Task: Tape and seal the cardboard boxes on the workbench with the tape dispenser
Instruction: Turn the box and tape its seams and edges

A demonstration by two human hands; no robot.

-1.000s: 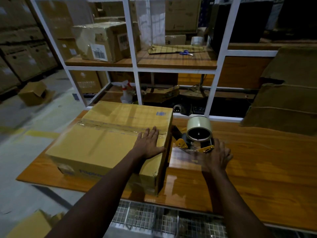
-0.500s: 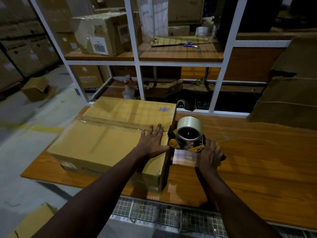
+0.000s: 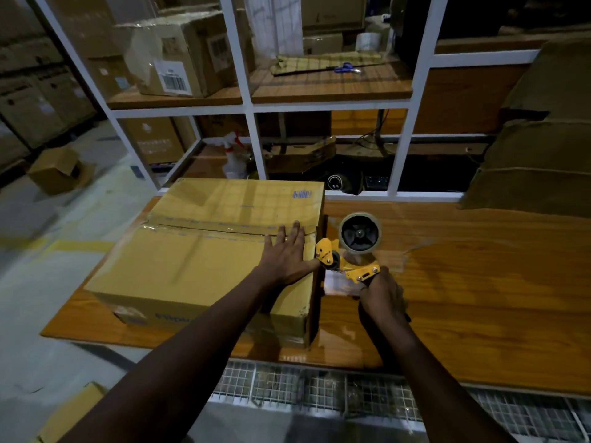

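Starting nearest the wearer, a wire grid (image 3: 319, 388) runs below the cardboard box (image 3: 198, 266), under the front edge of the glossy, wood-grained workbench (image 3: 479, 298) on which the box sits. Just right of the box, the right hand (image 3: 382, 298) is curled tightly round the handle of the tape dispenser (image 3: 348, 257), hiding the grip. The dispenser's yellow metal frame reaches toward the box's upper right edge, though contact there cannot be made out. It looks light but rigid, with a toothed cutter likely at the nose, so the handle is the sensible place to hold it. Its tape roll (image 3: 359, 233), pale film on a dark spoked hub, stands upright just beside the box's right wall. On the box lid the left hand (image 3: 286, 254) lies flat with straight fingers, pressing near the right edge, its fingertips at the centre seam. The box is plain corrugated board, matt and stiff at the corners but probably yielding along the flaps, so a flat palm should steady it better than a pinch. A shiny film strip already lines the seam. Tape is thin and clingy, and would likely wrinkle if pulled slack. Behind the box rises a white-painted shelf frame (image 3: 406, 139), with a plastic spray bottle (image 3: 233, 155) just beyond the box's far edge. Higher and further back sit blue-handled scissors (image 3: 345, 68) and a film-wrapped barcoded carton (image 3: 179, 55).
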